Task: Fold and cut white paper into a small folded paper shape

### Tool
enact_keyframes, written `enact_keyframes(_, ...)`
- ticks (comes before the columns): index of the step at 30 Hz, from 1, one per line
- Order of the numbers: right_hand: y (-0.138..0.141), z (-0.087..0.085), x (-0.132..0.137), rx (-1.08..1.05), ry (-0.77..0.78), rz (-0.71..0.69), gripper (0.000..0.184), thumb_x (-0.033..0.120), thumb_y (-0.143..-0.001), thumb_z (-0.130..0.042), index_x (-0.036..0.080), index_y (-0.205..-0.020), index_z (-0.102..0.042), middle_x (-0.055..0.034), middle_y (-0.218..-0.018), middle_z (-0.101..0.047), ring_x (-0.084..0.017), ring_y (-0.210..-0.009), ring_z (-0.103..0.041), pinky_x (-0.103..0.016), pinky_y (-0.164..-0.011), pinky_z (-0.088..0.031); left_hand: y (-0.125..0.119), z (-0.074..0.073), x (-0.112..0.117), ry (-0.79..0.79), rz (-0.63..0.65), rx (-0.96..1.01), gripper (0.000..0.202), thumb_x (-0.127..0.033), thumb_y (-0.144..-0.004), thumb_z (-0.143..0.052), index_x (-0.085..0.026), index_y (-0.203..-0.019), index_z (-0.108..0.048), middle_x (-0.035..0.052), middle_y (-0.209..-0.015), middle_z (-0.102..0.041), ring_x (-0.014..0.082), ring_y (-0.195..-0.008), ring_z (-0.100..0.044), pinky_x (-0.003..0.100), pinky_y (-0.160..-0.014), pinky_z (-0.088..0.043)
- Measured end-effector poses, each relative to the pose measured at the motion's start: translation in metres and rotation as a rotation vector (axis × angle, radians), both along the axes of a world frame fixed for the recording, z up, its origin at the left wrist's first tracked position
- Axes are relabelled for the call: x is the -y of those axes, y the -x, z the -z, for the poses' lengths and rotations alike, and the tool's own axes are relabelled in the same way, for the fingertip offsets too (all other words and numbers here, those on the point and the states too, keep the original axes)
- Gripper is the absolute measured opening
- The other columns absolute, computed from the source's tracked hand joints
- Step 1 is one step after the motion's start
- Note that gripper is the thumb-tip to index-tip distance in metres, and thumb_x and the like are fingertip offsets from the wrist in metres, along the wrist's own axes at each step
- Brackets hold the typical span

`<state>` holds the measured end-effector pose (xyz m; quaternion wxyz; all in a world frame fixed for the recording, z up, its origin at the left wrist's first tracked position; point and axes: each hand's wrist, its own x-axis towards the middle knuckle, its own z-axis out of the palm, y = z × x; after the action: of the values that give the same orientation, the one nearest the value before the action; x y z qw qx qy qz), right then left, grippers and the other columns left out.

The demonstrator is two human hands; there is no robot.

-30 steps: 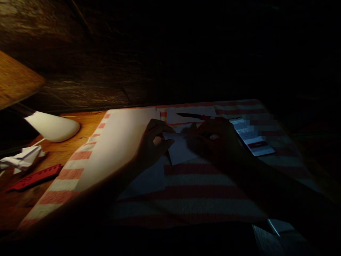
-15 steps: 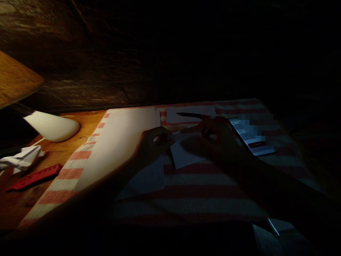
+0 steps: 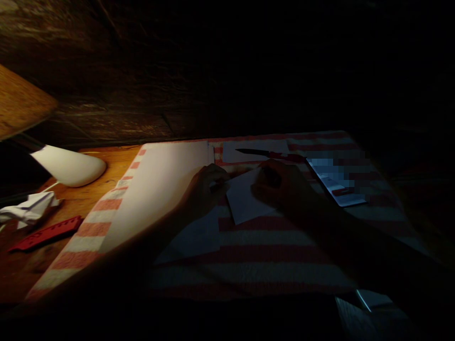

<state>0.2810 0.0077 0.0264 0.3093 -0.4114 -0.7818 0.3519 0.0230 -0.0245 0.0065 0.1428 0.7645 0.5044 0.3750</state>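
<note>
In dim light a small white piece of paper point(image 3: 245, 201) lies on the red and white striped cloth point(image 3: 270, 246). My left hand point(image 3: 202, 189) has its fingers curled down on the paper's left corner. My right hand point(image 3: 284, 187) rests in shadow on the paper's right part, fingers bent over it. A large white sheet point(image 3: 159, 189) lies to the left under my left forearm. Another white piece point(image 3: 194, 239) lies below my left wrist.
A dark-bladed knife with a red handle point(image 3: 266, 153) lies behind the hands. A lit phone point(image 3: 337, 182) lies to the right. On the wooden table at left are a white lamp base point(image 3: 67, 166), crumpled paper point(image 3: 26, 208) and a red ruler point(image 3: 46, 233).
The small paper has been turned and pressed flatter on the cloth. Both hands have dropped lower onto it, and my right hand has shifted slightly left.
</note>
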Motion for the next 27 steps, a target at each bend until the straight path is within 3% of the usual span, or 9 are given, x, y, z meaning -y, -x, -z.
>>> enact_keyframes(4, -0.0005, 0.0013, 0.0012, -0.046, 0.078, 0.006, 0.026, 0.035, -0.082, -0.080, 0.020, -0.100, -0.067, -0.0011, -0.080, -0.066, -0.016, -0.065, -0.056, -0.028, -0.054, -0.039, -0.0009, -0.0015, 0.0015, 0.011, -0.010, 0.000, 0.009, -0.014, -0.086, -0.068, -0.020, -0.092, -0.070, 0.0045, -0.092, -0.070, 0.0222, -0.088, -0.066, 0.038, -0.080, -0.052)
enact_keyframes(7, -0.0002, 0.0017, 0.0014, -0.105, 0.097, -0.032, 0.021, 0.031, -0.081, -0.080, 0.020, -0.094, -0.067, 0.0000, -0.079, -0.062, -0.015, -0.066, -0.055, -0.028, -0.054, -0.038, -0.0003, -0.0015, 0.0015, 0.009, 0.006, 0.005, 0.010, -0.012, -0.085, -0.067, -0.019, -0.092, -0.069, 0.0037, -0.090, -0.069, 0.0209, -0.085, -0.064, 0.037, -0.079, -0.051)
enact_keyframes(11, -0.0006, 0.0059, -0.0038, -0.139, -0.042, -0.112, 0.024, 0.024, -0.074, -0.085, 0.021, -0.088, -0.067, -0.0006, -0.089, -0.058, -0.015, -0.073, -0.054, -0.028, -0.061, -0.040, 0.0004, -0.0012, 0.0010, 0.004, 0.051, 0.039, 0.010, -0.011, -0.084, -0.065, -0.019, -0.090, -0.067, 0.0038, -0.090, -0.066, 0.0194, -0.084, -0.062, 0.034, -0.077, -0.050)
enact_keyframes(15, -0.0008, 0.0069, -0.0057, -0.134, -0.186, -0.244, 0.019, 0.021, -0.078, -0.082, 0.021, -0.091, -0.068, -0.0028, -0.098, -0.060, -0.017, -0.082, -0.057, -0.029, -0.067, -0.043, -0.0007, -0.0027, 0.0016, 0.010, 0.074, 0.047, 0.009, -0.010, -0.082, -0.065, -0.019, -0.085, -0.067, 0.0029, -0.088, -0.065, 0.0178, -0.080, -0.061, 0.033, -0.075, -0.049)
enact_keyframes(21, -0.0022, 0.0031, -0.0013, -0.076, -0.095, -0.229, 0.016, 0.021, -0.084, -0.079, 0.021, -0.096, -0.068, 0.0001, -0.088, -0.064, -0.014, -0.073, -0.057, -0.027, -0.062, -0.040, -0.0022, -0.0048, 0.0033, 0.067, 0.025, 0.066, 0.008, -0.012, -0.084, -0.065, -0.019, -0.086, -0.069, 0.0017, -0.084, -0.068, 0.0175, -0.079, -0.063, 0.031, -0.073, -0.048)
enact_keyframes(27, -0.0040, 0.0056, -0.0059, -0.087, -0.226, -0.389, 0.022, 0.019, -0.081, -0.081, 0.021, -0.102, -0.073, -0.0050, -0.105, -0.067, -0.020, -0.089, -0.065, -0.031, -0.075, -0.049, -0.0004, -0.0033, 0.0035, 0.073, -0.008, 0.034, 0.024, -0.004, -0.072, -0.062, -0.021, -0.087, -0.071, 0.0011, -0.088, -0.073, 0.0194, -0.085, -0.067, 0.033, -0.077, -0.051)
